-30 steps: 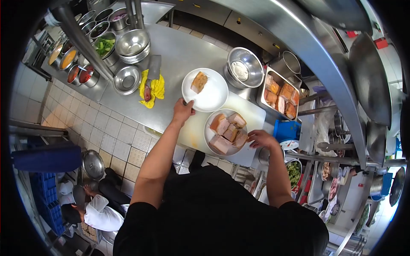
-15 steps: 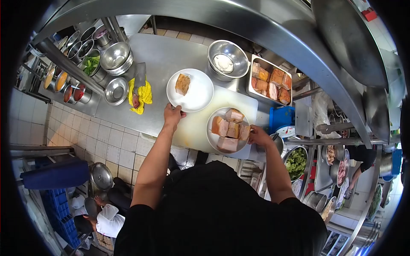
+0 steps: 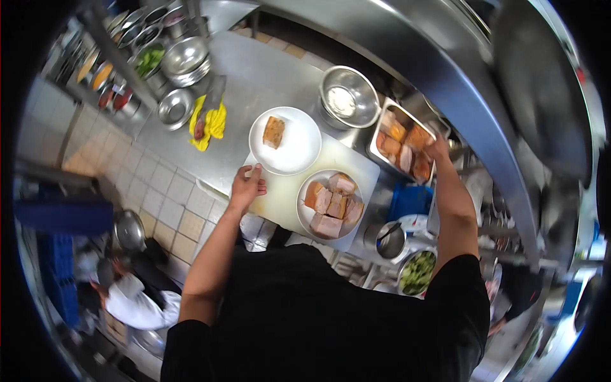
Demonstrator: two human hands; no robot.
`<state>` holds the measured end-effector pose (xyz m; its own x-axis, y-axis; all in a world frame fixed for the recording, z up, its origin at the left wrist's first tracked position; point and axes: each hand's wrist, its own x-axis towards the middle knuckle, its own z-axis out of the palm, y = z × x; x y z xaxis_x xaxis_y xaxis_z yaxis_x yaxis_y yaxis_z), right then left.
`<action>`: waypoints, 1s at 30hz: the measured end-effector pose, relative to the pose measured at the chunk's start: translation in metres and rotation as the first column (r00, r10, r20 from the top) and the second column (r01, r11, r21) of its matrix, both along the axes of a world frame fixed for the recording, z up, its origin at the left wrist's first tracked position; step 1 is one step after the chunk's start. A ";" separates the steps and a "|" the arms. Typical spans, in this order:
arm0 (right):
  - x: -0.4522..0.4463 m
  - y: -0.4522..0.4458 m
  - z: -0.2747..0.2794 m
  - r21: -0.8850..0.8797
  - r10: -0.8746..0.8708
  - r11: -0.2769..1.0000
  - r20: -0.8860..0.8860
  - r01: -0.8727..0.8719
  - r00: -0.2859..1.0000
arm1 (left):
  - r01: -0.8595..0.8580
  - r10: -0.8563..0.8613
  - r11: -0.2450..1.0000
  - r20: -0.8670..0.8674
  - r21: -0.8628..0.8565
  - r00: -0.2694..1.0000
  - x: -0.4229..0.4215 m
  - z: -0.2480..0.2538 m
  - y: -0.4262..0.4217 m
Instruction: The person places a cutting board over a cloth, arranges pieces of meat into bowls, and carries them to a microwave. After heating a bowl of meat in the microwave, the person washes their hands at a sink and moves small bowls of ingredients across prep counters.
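Observation:
A white plate (image 3: pixel 299 143) with one block of roasted pork belly (image 3: pixel 274 132) stands partly over the cutting board. My left hand (image 3: pixel 247 189) is just off its lower rim, fingers apart, holding nothing. Nearer to me, a second white plate (image 3: pixel 304 221) carries several pork belly blocks (image 3: pixel 335 204). My right hand (image 3: pixel 436 151) reaches to the right rim of a metal tray (image 3: pixel 380 154) filled with browned pork pieces (image 3: pixel 405 156). Its fingers are blurred and partly hidden there, so I cannot make out whether they grip anything.
A white cutting board (image 3: pixel 280 204) lies under the plates. Steel bowls (image 3: pixel 347 95) stand behind. A cleaver (image 3: pixel 213 95) rests on a yellow cloth (image 3: pixel 216 121). A steel shelf beam (image 3: pixel 439 70) crosses overhead. A co-worker in white (image 3: pixel 137 302) is at lower left.
My right hand has left the plate of pork blocks and moved up and right to the metal tray. My left hand has let go of the other plate. The view has turned slightly.

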<state>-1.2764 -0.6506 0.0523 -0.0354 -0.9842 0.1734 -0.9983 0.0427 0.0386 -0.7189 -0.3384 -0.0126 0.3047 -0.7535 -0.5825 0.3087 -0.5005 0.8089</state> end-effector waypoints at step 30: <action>0.352 0.142 -0.004 0.088 0.429 0.716 0.726 -0.692 0.537 | 0.405 -0.312 0.914 0.621 -0.009 0.719 0.070 0.045 -0.004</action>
